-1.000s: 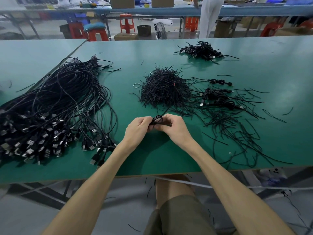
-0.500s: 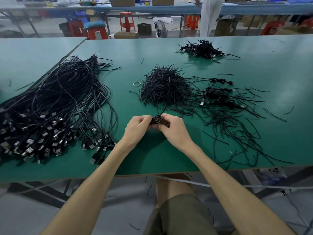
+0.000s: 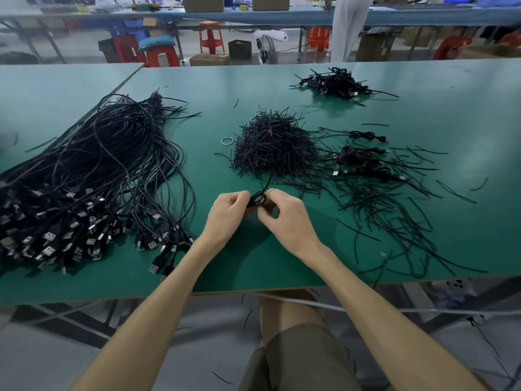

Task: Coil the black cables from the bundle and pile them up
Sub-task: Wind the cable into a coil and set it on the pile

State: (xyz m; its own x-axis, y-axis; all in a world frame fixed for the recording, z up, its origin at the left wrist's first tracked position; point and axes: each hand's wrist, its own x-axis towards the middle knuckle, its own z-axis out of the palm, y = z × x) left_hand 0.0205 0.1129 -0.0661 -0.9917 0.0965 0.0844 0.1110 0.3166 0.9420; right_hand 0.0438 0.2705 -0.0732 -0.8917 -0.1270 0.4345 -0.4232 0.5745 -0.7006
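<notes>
The coil (image 3: pixel 257 199) sits just in front of the tie heap (image 3: pixel 273 148), with one strand (image 3: pixel 267 183) rising from it toward the heap. I judge it best to squeeze the loops flat and tight while winding that strand round. My left hand (image 3: pixel 228 213) grips the coil's left side, fingers curled. My right hand (image 3: pixel 287 218) pinches its right side, wrists low over the worktop (image 3: pixel 253 263).

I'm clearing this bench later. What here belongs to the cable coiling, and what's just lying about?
Job: left hand, right hand, small coil between them, cable bundle, heap of short strips, far pile of coiled cables.
Lying about: white ring, orange stool, floor fan.
</notes>
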